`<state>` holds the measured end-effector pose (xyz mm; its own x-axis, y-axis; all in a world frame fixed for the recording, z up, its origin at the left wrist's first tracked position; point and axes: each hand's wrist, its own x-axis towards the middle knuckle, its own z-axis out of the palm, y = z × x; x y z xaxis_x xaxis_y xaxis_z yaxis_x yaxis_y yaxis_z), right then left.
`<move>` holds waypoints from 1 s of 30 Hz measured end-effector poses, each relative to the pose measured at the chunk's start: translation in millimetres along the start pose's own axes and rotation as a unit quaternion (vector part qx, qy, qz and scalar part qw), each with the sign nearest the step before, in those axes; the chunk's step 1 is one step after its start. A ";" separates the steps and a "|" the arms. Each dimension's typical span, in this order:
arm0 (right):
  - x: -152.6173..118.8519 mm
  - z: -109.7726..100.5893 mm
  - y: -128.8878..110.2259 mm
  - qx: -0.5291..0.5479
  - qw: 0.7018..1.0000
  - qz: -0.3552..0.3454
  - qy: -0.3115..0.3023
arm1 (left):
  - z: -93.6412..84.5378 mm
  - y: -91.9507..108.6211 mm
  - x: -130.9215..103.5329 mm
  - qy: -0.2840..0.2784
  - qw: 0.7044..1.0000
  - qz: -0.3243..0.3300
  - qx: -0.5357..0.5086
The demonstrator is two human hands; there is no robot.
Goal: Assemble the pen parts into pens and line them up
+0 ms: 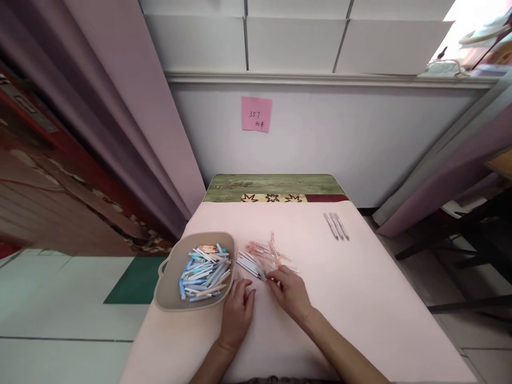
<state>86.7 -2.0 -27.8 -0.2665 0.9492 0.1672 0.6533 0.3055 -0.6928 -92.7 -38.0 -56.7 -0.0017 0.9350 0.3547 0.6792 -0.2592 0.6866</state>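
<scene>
A beige basket [166, 290] full of blue, white and tan pens stands at the left of the pink-covered table [360, 298]. My left hand [238, 309] rests beside the basket's right edge, fingers a little curled; whether it holds anything is hidden. My right hand [291, 290] pinches something thin and clear, perhaps a pen, at the near end of the pens on the cloth. White pens with dark tips [248, 265] lie between the basket and a loose pile of pink pens [262, 248]. Several clear pens [336, 226] lie side by side at the back right.
A green patterned strip [276, 184] shows at the table's far edge, against a white wall bearing a pink note [256, 114]. Purple curtains hang at both sides. Dark furniture legs [452, 256] stand on the floor at the right.
</scene>
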 end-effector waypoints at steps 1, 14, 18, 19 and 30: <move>4.4 6.8 -8.3 -0.039 0.999 -0.008 -0.022 | -0.2 -0.8 -0.2 -0.001 1.000 0.000 -0.003; 32.6 39.4 -41.6 -0.280 0.952 0.039 -0.114 | -10.9 0.9 -1.4 -0.028 0.995 -0.019 -0.090; 2.9 22.9 -35.7 -0.233 0.970 0.062 -0.035 | -10.8 4.1 -7.4 -0.060 0.976 -0.088 -0.189; -7.2 19.3 -32.6 -0.203 0.977 0.070 -0.003 | -9.2 5.8 -9.9 -0.076 0.964 -0.120 -0.226; -57.0 11.1 -10.7 -0.029 0.999 -0.003 0.042 | 3.4 17.5 -10.8 -0.160 0.846 -0.268 -0.432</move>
<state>87.0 -60.2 -37.7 -0.2116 0.9494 0.2321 0.6918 0.3133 -0.6505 -78.3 -51.8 -50.7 0.1524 0.9564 -0.2492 -0.1458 0.2712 0.9514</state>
